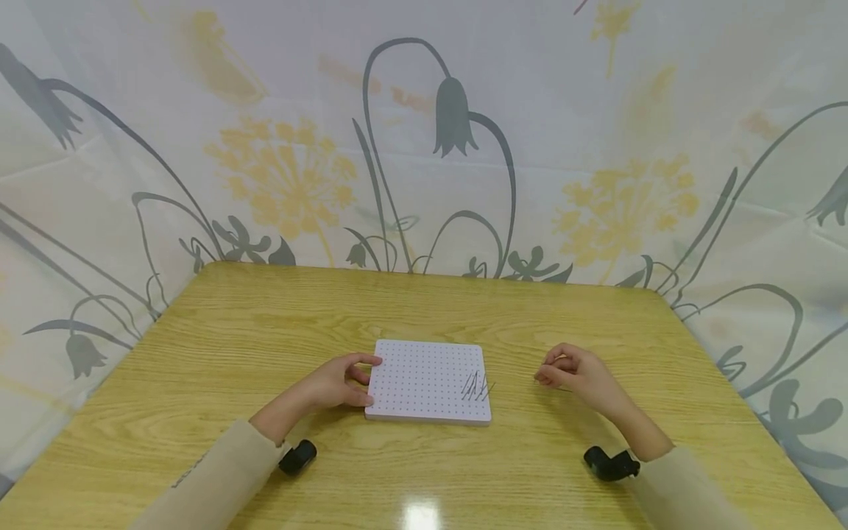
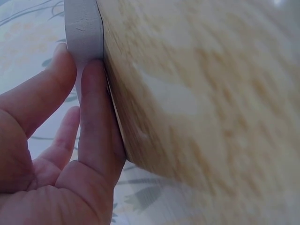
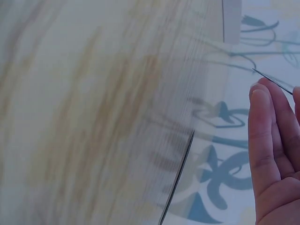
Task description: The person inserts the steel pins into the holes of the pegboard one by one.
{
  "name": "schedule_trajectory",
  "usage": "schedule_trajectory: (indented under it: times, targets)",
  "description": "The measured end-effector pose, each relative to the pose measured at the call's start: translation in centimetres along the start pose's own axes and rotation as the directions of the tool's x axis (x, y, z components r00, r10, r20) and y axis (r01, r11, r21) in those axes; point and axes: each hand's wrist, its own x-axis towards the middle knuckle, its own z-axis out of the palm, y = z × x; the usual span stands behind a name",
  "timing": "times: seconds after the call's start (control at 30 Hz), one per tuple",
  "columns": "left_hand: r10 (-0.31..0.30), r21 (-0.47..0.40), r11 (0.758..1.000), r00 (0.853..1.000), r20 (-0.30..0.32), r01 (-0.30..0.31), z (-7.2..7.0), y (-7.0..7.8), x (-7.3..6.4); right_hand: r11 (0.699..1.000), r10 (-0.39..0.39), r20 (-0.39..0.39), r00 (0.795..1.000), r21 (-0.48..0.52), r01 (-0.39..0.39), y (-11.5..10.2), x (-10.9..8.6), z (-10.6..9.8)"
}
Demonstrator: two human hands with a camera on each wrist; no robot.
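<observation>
A white board with a grid of small holes [image 1: 424, 379] lies flat on the wooden table. At its left edge, my left hand [image 1: 334, 383] rests its index fingertip and thumb tip, spaced apart; in the left wrist view nearly straight fingers [image 2: 93, 103] touch the board's side [image 2: 84, 33]. Several thin dark needles [image 1: 475, 386] lean together at the board's lower right. Right of the board, my right hand [image 1: 573, 375] pinches a slim needle [image 3: 272, 80] between thumb and fingers, its pointed end sticking out past the fingertips.
The wood-grained table [image 1: 278, 324] reaches back to a flower-patterned cloth [image 1: 424, 184], which hangs behind it and along both sides. A black wrist camera [image 1: 298, 458] sits below the left wrist and another black camera [image 1: 611, 465] below the right.
</observation>
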Motion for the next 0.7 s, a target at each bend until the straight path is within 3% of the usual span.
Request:
schedule_trajectory:
  times: [0.37, 0.7]
  targets:
    - [0.013, -0.005, 1.000, 1.000, 0.010, -0.013, 0.0, 0.0, -0.1, 0.991, -0.077, 0.172, 0.982, 0.122, 0.056, -0.7, 0.3, 2.0]
    - [-0.001, -0.012, 1.000, 1.000, 0.001, 0.001, 0.0, 0.0, 0.0, 0.987, -0.112, 0.236, 0.965, 0.142, 0.080, -1.7, 0.8, 3.5]
